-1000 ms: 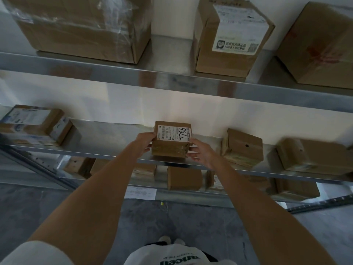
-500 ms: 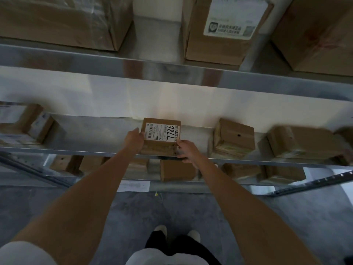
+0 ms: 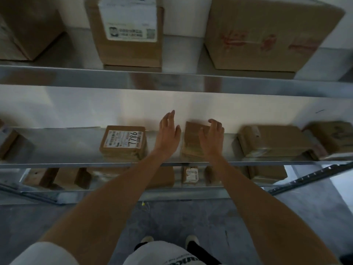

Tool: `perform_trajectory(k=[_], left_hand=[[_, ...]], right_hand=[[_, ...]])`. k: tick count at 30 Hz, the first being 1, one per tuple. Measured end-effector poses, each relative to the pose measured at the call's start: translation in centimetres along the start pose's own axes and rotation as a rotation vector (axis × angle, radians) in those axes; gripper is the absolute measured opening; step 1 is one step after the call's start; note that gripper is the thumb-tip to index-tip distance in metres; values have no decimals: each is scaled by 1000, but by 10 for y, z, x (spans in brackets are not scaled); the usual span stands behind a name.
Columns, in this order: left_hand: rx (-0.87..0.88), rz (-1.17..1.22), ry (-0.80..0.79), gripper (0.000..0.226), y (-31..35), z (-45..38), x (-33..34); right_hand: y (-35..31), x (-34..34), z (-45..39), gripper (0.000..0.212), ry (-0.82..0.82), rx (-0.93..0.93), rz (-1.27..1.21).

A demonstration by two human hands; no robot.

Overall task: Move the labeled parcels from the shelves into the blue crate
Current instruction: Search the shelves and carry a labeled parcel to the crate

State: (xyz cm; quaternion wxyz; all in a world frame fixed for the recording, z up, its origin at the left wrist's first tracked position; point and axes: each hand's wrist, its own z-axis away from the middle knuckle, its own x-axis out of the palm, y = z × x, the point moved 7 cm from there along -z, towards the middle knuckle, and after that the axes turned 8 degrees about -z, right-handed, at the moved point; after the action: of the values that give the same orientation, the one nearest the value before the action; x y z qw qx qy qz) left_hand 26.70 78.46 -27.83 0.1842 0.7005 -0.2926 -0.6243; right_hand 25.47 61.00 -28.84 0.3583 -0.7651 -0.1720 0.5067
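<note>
Both arms are being held out toward the middle shelf (image 3: 57, 150) of a metal rack. The left hand (image 3: 168, 134) is being held upright with its fingers (image 3: 169, 117) straight and loosely spread, nothing being gripped; it is hovering between two parcels. The right hand (image 3: 212, 136) is being held over a plain brown parcel (image 3: 191, 142), its fingers (image 3: 216, 124) bent in a loose claw above the parcel's top; whether they are touching the cardboard cannot be told, since the view is blurred there.

A labeled parcel (image 3: 124, 143), marked by hand with "982L" beside a barcode sticker, is lying flat on the middle shelf at 9 o'clock of the left hand, just beside it and apart from both hands. At 3 o'clock of the right hand a wider flat parcel (image 3: 273, 140) is lying on the same shelf, with another box (image 3: 336, 138) at the far right edge.

On the upper shelf (image 3: 172, 79), at 12 o'clock, a tall carton with a white label (image 3: 128, 31) is standing between a large carton with red marks (image 3: 267, 33) and a box at the left edge (image 3: 24, 29). On the lowest shelf, at 6 o'clock of the hands, a small labeled box (image 3: 191, 175) is standing among other brown boxes.
</note>
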Motion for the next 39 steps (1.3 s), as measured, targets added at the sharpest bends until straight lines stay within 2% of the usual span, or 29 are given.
perform_trajectory(k=[2,6,9,14,20,24,30,34,36,39], left_hand=[[-105,80,-55,58,9,0,30],[-478,337,-209,61,-2,-4,82],[-570,446,-215,52,1,1,97],[-676,525,-75,44,3,10,105],[-761,592,-70,44,10,22,110],[-772,588,-77,42,17,30,113],[-758,586,58,39,20,16,93],[-789,640,104,36,28,11,81],[-787,708,96,32,31,10,79],[-738,685,102,30,32,7,69]], right_hand=[[33,-12,-6,51,-46,104,-11],[87,-18,-12,76,-238,395,-206],[104,-16,-8,83,-356,560,-349],[103,-3,6,69,-612,568,-436],[104,1,13,59,-731,515,-517],[110,-9,10,66,-673,536,-543],[97,-36,-5,51,-500,487,-649],[91,-38,-7,39,-490,659,-861],[89,-37,-6,47,-476,712,-918],[89,-45,-13,54,-422,629,-781]])
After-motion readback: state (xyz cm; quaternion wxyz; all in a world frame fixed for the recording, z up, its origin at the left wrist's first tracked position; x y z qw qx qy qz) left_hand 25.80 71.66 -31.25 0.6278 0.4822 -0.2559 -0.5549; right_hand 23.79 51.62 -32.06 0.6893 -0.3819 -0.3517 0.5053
